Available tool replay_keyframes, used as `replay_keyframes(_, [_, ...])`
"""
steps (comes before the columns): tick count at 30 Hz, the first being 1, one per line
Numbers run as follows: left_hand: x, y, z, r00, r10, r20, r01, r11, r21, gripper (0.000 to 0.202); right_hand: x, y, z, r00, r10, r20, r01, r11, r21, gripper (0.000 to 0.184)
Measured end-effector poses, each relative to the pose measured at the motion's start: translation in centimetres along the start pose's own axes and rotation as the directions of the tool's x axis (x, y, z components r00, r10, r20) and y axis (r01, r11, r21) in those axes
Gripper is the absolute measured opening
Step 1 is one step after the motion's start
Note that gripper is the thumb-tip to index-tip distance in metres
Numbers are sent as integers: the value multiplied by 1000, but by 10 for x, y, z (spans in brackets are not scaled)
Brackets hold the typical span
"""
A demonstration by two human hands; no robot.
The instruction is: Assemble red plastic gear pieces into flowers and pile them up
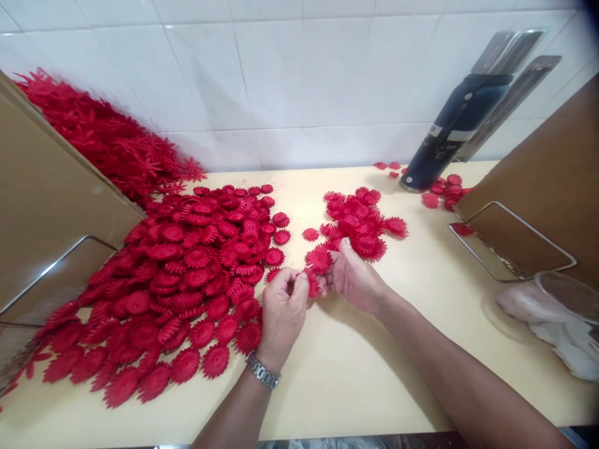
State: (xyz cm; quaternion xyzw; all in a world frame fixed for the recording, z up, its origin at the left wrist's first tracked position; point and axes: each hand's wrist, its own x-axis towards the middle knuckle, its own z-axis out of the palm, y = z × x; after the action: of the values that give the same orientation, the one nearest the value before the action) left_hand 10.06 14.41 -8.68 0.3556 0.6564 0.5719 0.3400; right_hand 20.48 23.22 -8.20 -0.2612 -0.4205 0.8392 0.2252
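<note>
My left hand [282, 308], with a metal watch on the wrist, is curled closed and pinches a small red plastic flower piece [312, 284] at the middle of the cream table [365, 374]. My right hand [354, 279] is closed on the same cluster of red flower pieces from the other side, with another flower [320, 257] at its fingertips. A big heap of red serrated flower discs [187, 280] lies left of my hands. A smaller pile of red flowers [360, 221] lies just beyond my right hand.
A brown cardboard box [51, 187] at the left holds spiky red pieces [103, 137]. Another cardboard box [543, 187] stands at the right, with a clear container [568, 293] and white plastic. A dark blue bottle [453, 134] leans by the tiled wall, with loose red flowers [442, 190] beside it.
</note>
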Motion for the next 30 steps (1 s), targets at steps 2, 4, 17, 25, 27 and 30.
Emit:
replay_keyframes(2, [0,1,0,1000,2,6,-2,1000,2,23,1,3,-2,999,-28,-20,27,999,-19,44])
replay_keyframes(4, [0,0,-1,1000,-3,15,3,1000,-2,24,1,6,-4,993,-80,-90,73,994,-80,35])
replay_keyframes(17, [5,-8,-7,1000,-7,-9,4,952,-306,20,-1,8,-8,917,-370,-151,246,821,-515,30])
replay_keyframes(25, [5,4,-15,946,226,233,-181,963,-199,22,-5,7,-6,930,-367,-13,306,795,-524,36])
replay_keyframes(27, [4,4,-13,915,289,282,-267,957,-113,22,-4,8,-7,941,-337,17,300,811,-502,38])
replay_keyframes(30, [4,2,-10,922,320,219,-315,947,-57,20,-3,9,-8,955,-296,19,266,827,-496,42])
